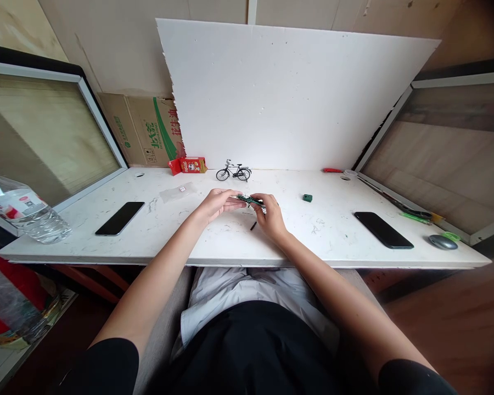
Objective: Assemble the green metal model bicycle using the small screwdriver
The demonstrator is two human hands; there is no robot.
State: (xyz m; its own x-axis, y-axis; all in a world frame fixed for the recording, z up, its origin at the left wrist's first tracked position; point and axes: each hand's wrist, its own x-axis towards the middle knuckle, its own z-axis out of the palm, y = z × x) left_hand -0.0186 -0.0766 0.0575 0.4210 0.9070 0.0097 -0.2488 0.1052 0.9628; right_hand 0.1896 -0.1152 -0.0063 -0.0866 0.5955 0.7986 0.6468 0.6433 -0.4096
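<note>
My left hand and my right hand meet over the middle of the white table. Between their fingertips they pinch a small, thin green part, held a little above the tabletop. A short dark stick-like piece lies on the table just under my right hand. A small black model bicycle stands upright behind my hands, near the white board. What the green part is exactly is too small to tell.
A black phone lies at the left and another black phone at the right. A water bottle rests at the far left edge. A small green block, a clear plastic bag, a red box, a grey mouse and tools sit around.
</note>
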